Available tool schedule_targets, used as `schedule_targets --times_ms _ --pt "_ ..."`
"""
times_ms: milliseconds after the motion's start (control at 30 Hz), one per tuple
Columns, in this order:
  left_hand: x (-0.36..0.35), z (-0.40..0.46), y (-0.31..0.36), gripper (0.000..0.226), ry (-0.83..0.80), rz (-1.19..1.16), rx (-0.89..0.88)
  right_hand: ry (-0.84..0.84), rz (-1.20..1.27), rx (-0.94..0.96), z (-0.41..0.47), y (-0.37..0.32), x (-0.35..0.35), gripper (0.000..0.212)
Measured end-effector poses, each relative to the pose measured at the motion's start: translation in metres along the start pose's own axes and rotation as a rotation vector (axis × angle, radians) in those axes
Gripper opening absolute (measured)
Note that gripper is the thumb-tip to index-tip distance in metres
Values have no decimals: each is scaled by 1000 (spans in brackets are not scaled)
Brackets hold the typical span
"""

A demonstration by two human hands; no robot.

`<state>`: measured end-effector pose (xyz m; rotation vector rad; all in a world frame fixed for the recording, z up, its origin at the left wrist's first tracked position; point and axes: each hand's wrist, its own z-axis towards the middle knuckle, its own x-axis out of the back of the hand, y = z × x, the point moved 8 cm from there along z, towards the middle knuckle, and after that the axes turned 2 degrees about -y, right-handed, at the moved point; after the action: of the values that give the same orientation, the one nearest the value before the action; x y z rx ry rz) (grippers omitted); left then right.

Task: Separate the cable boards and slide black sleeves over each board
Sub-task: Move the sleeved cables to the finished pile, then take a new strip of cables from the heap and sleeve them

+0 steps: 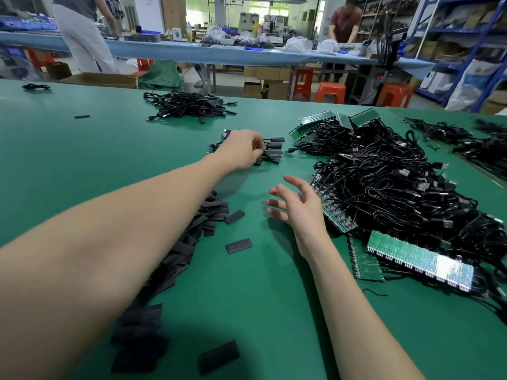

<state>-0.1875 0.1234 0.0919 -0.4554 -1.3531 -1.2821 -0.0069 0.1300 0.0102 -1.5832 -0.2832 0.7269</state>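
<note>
Curling our left hand's fingers [256, 150] round a small bundle of sleeved cables [271, 149], we leave our right hand [295, 212] spread and empty. Outward lie loose black sleeves [192, 234], unseparated cable boards [419, 259] and a finished heap [189, 104]; we judge most work remains.

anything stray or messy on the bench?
A few strays. One black sleeve lies alone far left, away from the sleeve pile, and a lone cable sits at the far-left edge. The left hand grips sleeved cables; nothing looks damaged.
</note>
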Motion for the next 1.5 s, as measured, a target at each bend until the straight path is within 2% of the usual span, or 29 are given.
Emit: schedule_targets --times_ms 67,200,467,600,700,767,833,900,967,1033,1133,1267,1333,1500 --pt "-13 7 -11 19 -19 88 13 5 -37 3 3 2 1 27" --pt "-50 1 -43 33 -179 357 84 4 -68 -16 5 6 3 19" --pt "-35 -24 -29 46 20 275 38 12 -66 -46 4 7 3 17" --pt "-41 -42 -1 36 15 81 1 33 -37 -33 1 4 4 15" --pt "-54 -50 22 19 -85 -127 16 107 -105 26 -5 1 11 14" --pt "-67 -53 32 14 -231 -441 172 213 -211 85 -11 -2 22 17" --pt "-82 -58 48 22 -426 -775 354 300 -261 131 -18 -6 31 18" --pt "-91 -63 64 30 -537 -866 436 346 -264 150 -22 -9 36 18" --pt "-96 -67 70 29 -539 -912 522 383 -253 174 -26 -13 39 18" --pt "-104 -70 71 21 -508 -1087 642 435 -250 189 -29 -16 45 18" --pt "-117 -76 78 21 -556 -1208 678 481 -243 180 -31 -17 51 17" --pt "-121 -74 80 21 -547 -1260 689 454 -268 157 -34 -18 47 26" --pt "-115 -68 75 13 -478 -1342 704 392 -268 152 -34 -18 42 31" --pt "-93 -52 59 11 -304 -1623 696 33 -350 100 -31 -15 19 24"
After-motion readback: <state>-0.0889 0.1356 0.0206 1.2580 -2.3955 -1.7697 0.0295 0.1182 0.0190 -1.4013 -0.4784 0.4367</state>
